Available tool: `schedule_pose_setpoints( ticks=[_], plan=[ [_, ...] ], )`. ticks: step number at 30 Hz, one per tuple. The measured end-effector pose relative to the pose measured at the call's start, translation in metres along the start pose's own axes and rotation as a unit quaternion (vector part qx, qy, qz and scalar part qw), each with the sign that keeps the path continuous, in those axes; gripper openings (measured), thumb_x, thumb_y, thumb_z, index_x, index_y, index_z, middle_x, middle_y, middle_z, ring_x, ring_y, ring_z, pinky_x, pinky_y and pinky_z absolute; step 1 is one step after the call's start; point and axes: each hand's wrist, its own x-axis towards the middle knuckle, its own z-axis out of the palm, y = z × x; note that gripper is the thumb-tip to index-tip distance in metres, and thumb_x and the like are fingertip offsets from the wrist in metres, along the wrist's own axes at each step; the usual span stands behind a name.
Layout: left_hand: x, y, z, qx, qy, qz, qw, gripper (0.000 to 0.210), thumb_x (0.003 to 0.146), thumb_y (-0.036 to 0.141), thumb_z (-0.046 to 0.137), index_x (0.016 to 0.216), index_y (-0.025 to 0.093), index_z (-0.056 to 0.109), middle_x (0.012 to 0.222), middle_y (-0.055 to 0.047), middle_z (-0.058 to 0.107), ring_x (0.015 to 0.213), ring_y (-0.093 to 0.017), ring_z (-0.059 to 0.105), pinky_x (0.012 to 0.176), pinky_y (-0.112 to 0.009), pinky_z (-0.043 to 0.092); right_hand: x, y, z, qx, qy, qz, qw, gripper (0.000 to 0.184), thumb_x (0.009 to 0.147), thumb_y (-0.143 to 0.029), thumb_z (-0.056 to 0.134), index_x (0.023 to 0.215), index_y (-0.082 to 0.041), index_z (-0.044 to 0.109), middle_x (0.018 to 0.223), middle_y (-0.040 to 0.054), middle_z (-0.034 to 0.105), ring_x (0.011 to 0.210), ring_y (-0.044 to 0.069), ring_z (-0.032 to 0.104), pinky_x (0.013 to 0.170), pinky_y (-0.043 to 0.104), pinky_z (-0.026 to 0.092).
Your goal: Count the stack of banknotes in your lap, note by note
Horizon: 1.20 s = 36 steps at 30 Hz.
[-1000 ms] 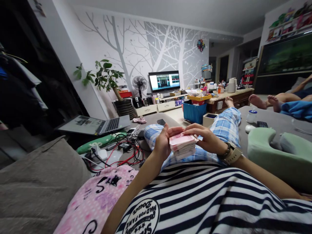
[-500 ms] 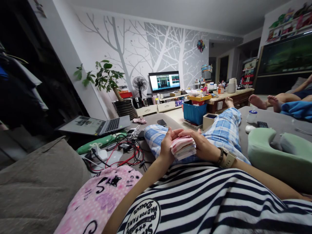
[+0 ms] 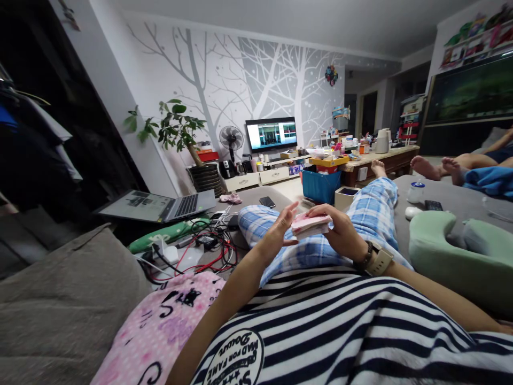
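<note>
A thick stack of pinkish paper notes [image 3: 309, 225] is held above my lap, over the blue plaid trousers [image 3: 371, 206]. My right hand [image 3: 343, 233] grips it from the right, with fingers over the top and the thumb side underneath. To the left of the stack, my left hand [image 3: 279, 227] has its fingers spread and stretched out. Its fingertips are close to the stack's left edge; whether they touch it I cannot tell. A watch [image 3: 379, 260] and a dark bracelet are on my right wrist.
An open laptop [image 3: 154, 206], tangled cables [image 3: 216, 246] and a phone [image 3: 266, 201] lie on the left. A green neck pillow [image 3: 449, 256], a white mouse [image 3: 412, 213] and a jar [image 3: 417, 191] are on the right. Another person's feet [image 3: 427, 167] rest farther off.
My left hand has come away from the stack and spread its fingers. The stack has moved slightly up and right with my right hand and now lies flatter.
</note>
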Motion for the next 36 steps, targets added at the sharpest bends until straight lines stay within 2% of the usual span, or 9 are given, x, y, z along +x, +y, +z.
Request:
schedule_pose_setpoints(
  ticks=[4, 6, 9, 12, 15, 20, 24, 30, 36],
  plan=[
    [-0.002, 0.012, -0.009, 0.047, 0.065, 0.049, 0.996, 0.045, 0.078, 0.034, 0.075, 0.123, 0.030, 0.073, 0.156, -0.008, 0.048, 0.150, -0.039, 0.029, 0.104, -0.048, 0.048, 0.003, 0.000, -0.002, 0.071, 0.059, 0.053, 0.994, 0.016, 0.094, -0.035, 0.064, 0.106, -0.024, 0.065, 0.108, 0.0082, 0.074, 0.102, 0.024, 0.069, 0.091, 0.041, 0.054],
    [-0.004, 0.013, -0.008, 0.023, 0.057, 0.087, 0.994, 0.054, 0.069, 0.016, 0.075, 0.121, 0.031, 0.074, 0.155, -0.006, 0.049, 0.153, -0.037, 0.023, 0.112, -0.048, 0.042, 0.006, -0.003, -0.003, 0.125, 0.070, 0.103, 0.984, 0.023, 0.093, -0.042, 0.066, 0.105, -0.023, 0.065, 0.104, 0.0069, 0.074, 0.095, 0.023, 0.069, 0.086, 0.040, 0.056],
    [-0.009, 0.009, 0.002, -0.032, 0.020, 0.126, 0.991, 0.068, 0.062, 0.007, 0.076, 0.124, 0.033, 0.072, 0.154, -0.003, 0.052, 0.151, -0.034, 0.030, 0.116, -0.045, 0.039, 0.010, -0.010, -0.004, 0.177, 0.071, 0.152, 0.970, 0.030, 0.088, -0.048, 0.069, 0.103, -0.022, 0.067, 0.098, 0.0057, 0.074, 0.085, 0.021, 0.068, 0.078, 0.037, 0.058],
    [-0.015, 0.004, 0.015, -0.087, -0.003, 0.150, 0.985, 0.063, 0.062, 0.012, 0.082, 0.121, 0.033, 0.072, 0.149, -0.002, 0.057, 0.146, -0.031, 0.040, 0.113, -0.042, 0.043, 0.012, -0.018, -0.005, 0.222, 0.048, 0.181, 0.957, 0.035, 0.084, -0.049, 0.073, 0.105, -0.021, 0.069, 0.091, 0.0047, 0.073, 0.076, 0.019, 0.066, 0.071, 0.035, 0.057],
    [-0.018, 0.002, 0.024, -0.114, -0.028, 0.122, 0.986, 0.058, 0.065, 0.019, 0.084, 0.121, 0.029, 0.072, 0.134, -0.006, 0.066, 0.125, -0.031, 0.060, 0.101, -0.042, 0.051, 0.013, -0.024, -0.006, 0.261, 0.021, 0.188, 0.947, 0.036, 0.083, -0.050, 0.075, 0.104, -0.021, 0.070, 0.085, 0.0032, 0.071, 0.075, 0.018, 0.064, 0.071, 0.034, 0.056],
    [-0.010, -0.005, 0.023, -0.115, -0.034, 0.089, 0.989, 0.052, 0.068, 0.032, 0.085, 0.117, 0.023, 0.073, 0.109, -0.006, 0.075, 0.096, -0.024, 0.070, 0.089, -0.037, 0.054, 0.010, -0.025, -0.004, 0.263, 0.000, 0.213, 0.941, 0.037, 0.081, -0.052, 0.077, 0.098, -0.021, 0.070, 0.080, 0.0022, 0.069, 0.074, 0.018, 0.063, 0.069, 0.032, 0.053],
    [0.000, -0.017, 0.018, -0.098, -0.023, 0.073, 0.992, 0.049, 0.067, 0.043, 0.087, 0.108, 0.021, 0.075, 0.106, -0.007, 0.075, 0.092, -0.023, 0.070, 0.084, -0.035, 0.055, 0.008, -0.020, -0.001, 0.275, -0.005, 0.231, 0.933, 0.039, 0.079, -0.054, 0.078, 0.096, -0.020, 0.069, 0.079, 0.0016, 0.069, 0.071, 0.016, 0.062, 0.065, 0.030, 0.050],
    [0.008, -0.031, 0.016, -0.077, -0.010, 0.060, 0.995, 0.058, 0.066, 0.059, 0.084, 0.107, 0.020, 0.076, 0.102, -0.009, 0.074, 0.095, -0.026, 0.068, 0.079, -0.035, 0.057, 0.007, -0.016, 0.001, 0.291, 0.006, 0.241, 0.926, 0.041, 0.076, -0.055, 0.080, 0.091, -0.020, 0.068, 0.077, 0.0007, 0.068, 0.068, 0.016, 0.062, 0.064, 0.030, 0.050],
    [0.010, -0.032, 0.017, -0.025, 0.018, 0.082, 0.996, 0.063, 0.069, 0.067, 0.078, 0.110, 0.019, 0.075, 0.102, -0.009, 0.075, 0.094, -0.026, 0.068, 0.080, -0.035, 0.056, 0.004, -0.012, 0.006, 0.244, 0.003, 0.247, 0.938, 0.042, 0.083, -0.058, 0.071, 0.103, -0.022, 0.064, 0.080, 0.0001, 0.066, 0.065, 0.016, 0.061, 0.063, 0.030, 0.050]
  ],
)
